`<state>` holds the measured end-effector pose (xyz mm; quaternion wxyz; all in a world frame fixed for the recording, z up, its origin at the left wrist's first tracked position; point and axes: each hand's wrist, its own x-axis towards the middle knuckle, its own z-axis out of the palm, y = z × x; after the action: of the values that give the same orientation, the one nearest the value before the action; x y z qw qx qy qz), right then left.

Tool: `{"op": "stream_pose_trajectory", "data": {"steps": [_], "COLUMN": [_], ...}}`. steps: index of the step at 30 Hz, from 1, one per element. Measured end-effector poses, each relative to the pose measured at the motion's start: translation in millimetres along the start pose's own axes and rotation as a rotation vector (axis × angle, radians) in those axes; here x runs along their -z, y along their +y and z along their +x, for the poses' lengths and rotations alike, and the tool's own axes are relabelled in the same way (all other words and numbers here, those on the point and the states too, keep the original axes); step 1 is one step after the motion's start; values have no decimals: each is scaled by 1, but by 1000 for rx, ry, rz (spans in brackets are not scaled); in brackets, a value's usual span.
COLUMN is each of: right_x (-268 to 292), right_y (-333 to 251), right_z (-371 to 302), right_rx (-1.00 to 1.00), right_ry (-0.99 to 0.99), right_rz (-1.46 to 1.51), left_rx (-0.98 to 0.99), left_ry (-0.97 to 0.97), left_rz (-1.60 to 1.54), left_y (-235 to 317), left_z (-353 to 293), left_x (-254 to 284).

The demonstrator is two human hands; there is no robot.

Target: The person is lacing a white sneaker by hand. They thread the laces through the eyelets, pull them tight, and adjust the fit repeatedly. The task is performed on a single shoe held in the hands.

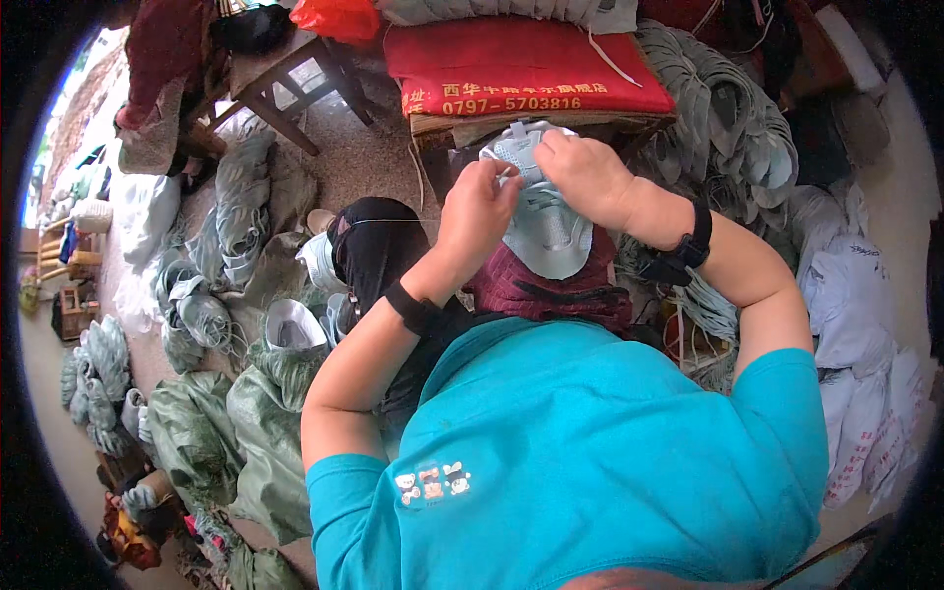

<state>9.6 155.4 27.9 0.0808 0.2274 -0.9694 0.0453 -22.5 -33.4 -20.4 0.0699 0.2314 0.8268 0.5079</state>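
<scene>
A pale grey-blue shoe upper (pixel 551 241) lies in front of my chest, between the red-covered table and my dark red lap cloth (pixel 590 295). My left hand (pixel 477 211) is closed in a pinch at its left edge; something small and whitish shows at the fingertips, too small to name. A thin thread (pixel 393 220) stretches leftward from near that hand across my dark trouser leg. With bent fingers, my right hand (pixel 590 177) grips the far right part of the upper. Its fingertips are partly hidden.
Close ahead stands a low table with a red printed cloth (pixel 531 69). Bundles of grey-blue uppers hang at the right (pixel 728 118) and lie at the left (pixel 241 197). Green sacks (pixel 197 428), white sacks (pixel 855 295) and a wooden stool (pixel 290 84) surround me. Another person (pixel 162 79) is at the far left.
</scene>
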Motion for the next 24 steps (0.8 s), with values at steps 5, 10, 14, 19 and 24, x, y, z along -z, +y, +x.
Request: {"op": "stream_pose_trajectory", "data": {"steps": [5, 10, 14, 19, 24], "right_x": [-10, -3, -5, -8, -7], "right_y": [-1, 1, 5, 5, 8], "right_z": [-4, 2, 0, -4, -2], "right_rx": [-16, -134, -163, -138, -200], "right_ry": [-69, 72, -4, -66, 3], "right_rz": [330, 226, 226, 335, 235], "left_rx": [-72, -57, -48, -23, 2], "left_ry": [28, 5, 13, -1, -3], "left_rz": [47, 106, 90, 14, -9], "left_y": [-5, 4, 3, -5, -3], "left_z": [0, -2, -1, 1, -2], "left_x": [-8, -1, -4, -8, -7]}}
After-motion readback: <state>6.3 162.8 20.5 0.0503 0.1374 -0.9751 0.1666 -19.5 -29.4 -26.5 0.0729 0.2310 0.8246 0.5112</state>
